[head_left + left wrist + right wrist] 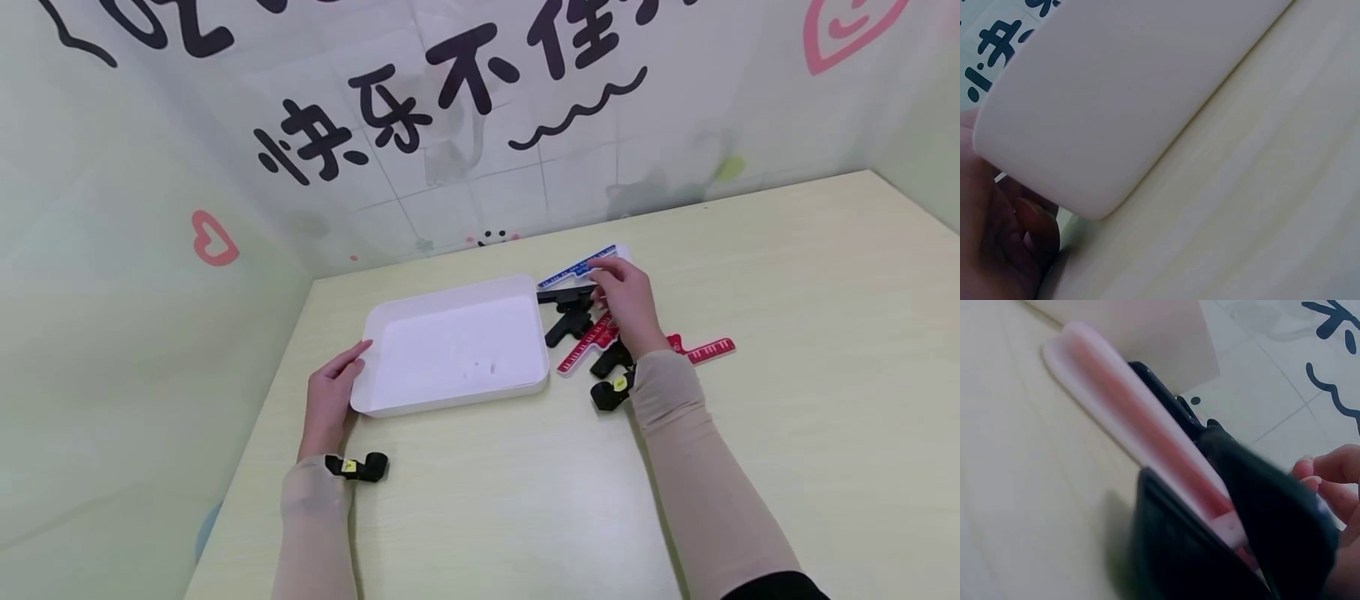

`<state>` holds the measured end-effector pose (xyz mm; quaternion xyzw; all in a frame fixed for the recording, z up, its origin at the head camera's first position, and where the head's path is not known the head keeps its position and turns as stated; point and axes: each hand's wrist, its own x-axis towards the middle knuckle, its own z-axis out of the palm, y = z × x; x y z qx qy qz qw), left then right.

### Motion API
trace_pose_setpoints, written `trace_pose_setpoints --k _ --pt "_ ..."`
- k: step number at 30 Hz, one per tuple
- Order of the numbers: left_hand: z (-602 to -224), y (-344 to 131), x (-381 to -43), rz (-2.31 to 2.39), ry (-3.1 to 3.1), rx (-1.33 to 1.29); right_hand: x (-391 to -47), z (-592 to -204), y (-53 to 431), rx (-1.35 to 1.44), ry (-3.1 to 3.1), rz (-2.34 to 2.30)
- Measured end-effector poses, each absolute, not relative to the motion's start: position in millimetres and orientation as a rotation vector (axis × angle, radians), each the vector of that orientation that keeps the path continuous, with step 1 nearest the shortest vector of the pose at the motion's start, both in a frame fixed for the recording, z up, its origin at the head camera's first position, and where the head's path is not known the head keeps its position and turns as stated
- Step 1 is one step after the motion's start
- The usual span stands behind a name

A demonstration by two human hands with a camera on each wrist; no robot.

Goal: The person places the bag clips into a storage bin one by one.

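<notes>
A white rectangular tray (450, 400) sits on the table. My left hand (332, 398) grips its left end, thumb along the rim and other fingers bent against the outer wall; the left wrist view shows this hand (997, 231) at the tray's corner (1104, 112). Right of the tray lies a pile of plastic clips with long flat jaws. My right hand (628, 304) hangs over it, fingers bent, fingertips right by the blue clip (577, 268). Below are a black clip (568, 327) and a red clip (581, 350); in the right wrist view the red clip (1141, 431) looks blurred.
Another red clip (711, 350) sticks out right of my right wrist, and a black clip (613, 358) lies partly under it. The pale table (480, 500) ends at a wall (480, 175) with printed characters. A black wrist camera (366, 467) is strapped to my left wrist.
</notes>
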<state>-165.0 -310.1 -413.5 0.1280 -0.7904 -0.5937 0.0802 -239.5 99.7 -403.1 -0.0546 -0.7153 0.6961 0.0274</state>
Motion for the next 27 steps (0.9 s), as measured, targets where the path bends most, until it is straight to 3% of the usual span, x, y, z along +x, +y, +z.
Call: trace_pose_setpoints --k 6,20,27 --pt "-414.1 -308.6 -167.3 -1.744 -2.377 0.391 -243.4 -402.1 101.1 -0.139 -2.386 1.977" --pt "-414.2 -307.2 -168.3 -1.767 -2.342 0.433 -252.2 -401.6 92.8 0.225 -2.885 1.3" --pt "-414.4 -305.2 -169.4 -1.743 -2.347 0.415 -249.7 -397.3 89.4 0.235 -2.953 1.158"
